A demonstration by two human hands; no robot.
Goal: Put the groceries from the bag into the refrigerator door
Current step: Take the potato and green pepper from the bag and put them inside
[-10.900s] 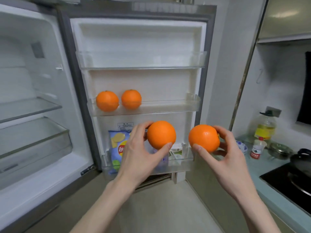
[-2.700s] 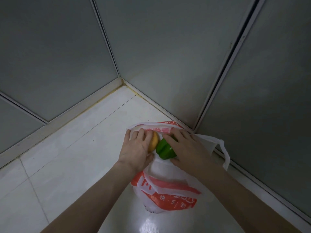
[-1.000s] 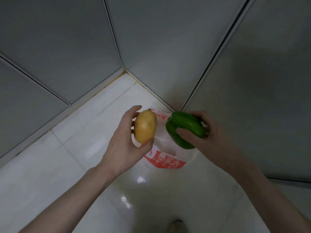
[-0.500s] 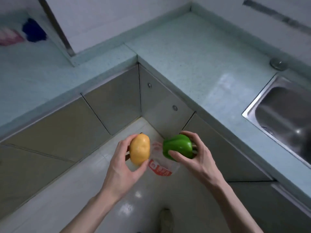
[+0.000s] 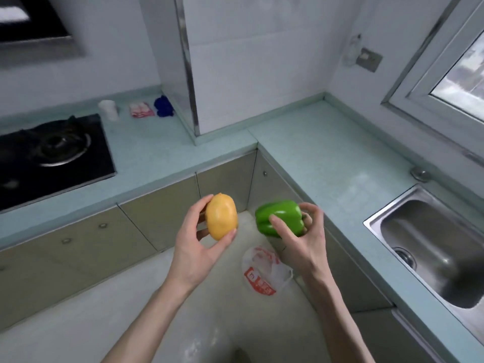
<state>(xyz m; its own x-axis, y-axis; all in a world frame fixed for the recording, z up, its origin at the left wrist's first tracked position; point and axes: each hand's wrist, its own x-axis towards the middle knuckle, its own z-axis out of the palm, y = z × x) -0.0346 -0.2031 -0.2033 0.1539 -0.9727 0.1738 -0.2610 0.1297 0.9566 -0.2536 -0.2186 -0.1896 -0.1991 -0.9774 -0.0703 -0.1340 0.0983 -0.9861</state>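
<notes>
Gripped between thumb and curled fingers, a yellow mango (image 5: 221,220) sits in the left hand (image 5: 195,251), long axis near upright, narrow end up. Beside it but apart, the right hand (image 5: 303,239) holds a green bell pepper (image 5: 279,218) the same way, thumb across its front, long axis lying sideways. Both forearms reach forward and up over the floor. Below them the red-and-white bag (image 5: 264,271) lies on the floor in the inner corner of the L-shaped countertop (image 5: 327,158).
</notes>
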